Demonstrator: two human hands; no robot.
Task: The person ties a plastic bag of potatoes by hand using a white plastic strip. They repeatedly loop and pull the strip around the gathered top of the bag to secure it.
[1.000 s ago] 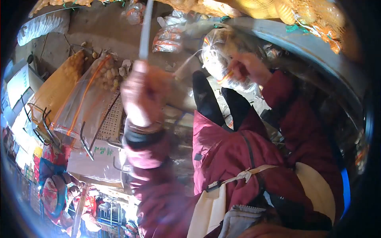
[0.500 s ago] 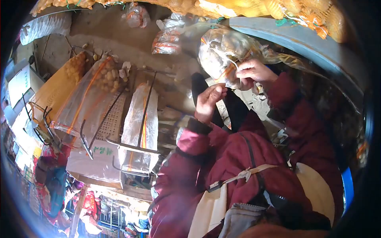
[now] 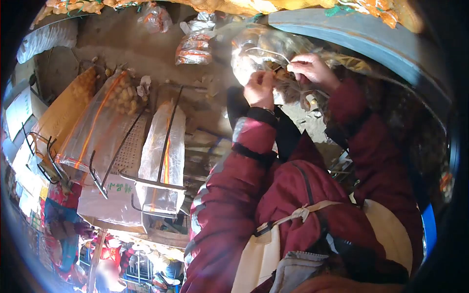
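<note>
A clear plastic bag (image 3: 246, 44) with an orange stripe and hard-to-make-out contents lies in front of me at the top centre. My left hand (image 3: 260, 88) is at the bag's near side, its fingers pinched together; what they hold is hidden. To its right, my right hand (image 3: 312, 69) pinches a thin white cord (image 3: 268, 51) that curves over the bag. The two hands are a little apart. Dark red sleeves cover both arms.
Potatoes fill the bottoms of a clear bag (image 3: 124, 97) and an orange mesh bag (image 3: 80, 93) at left. Metal hooks (image 3: 100, 183) and a cardboard box (image 3: 112, 202) stand near them. A grey curved rim (image 3: 351, 36) runs at upper right. Other people are at lower left.
My left hand has moved up and nearer to the bag, its wrist turned. My right hand has risen slightly, drawing the cord up. The view has shifted a little.
</note>
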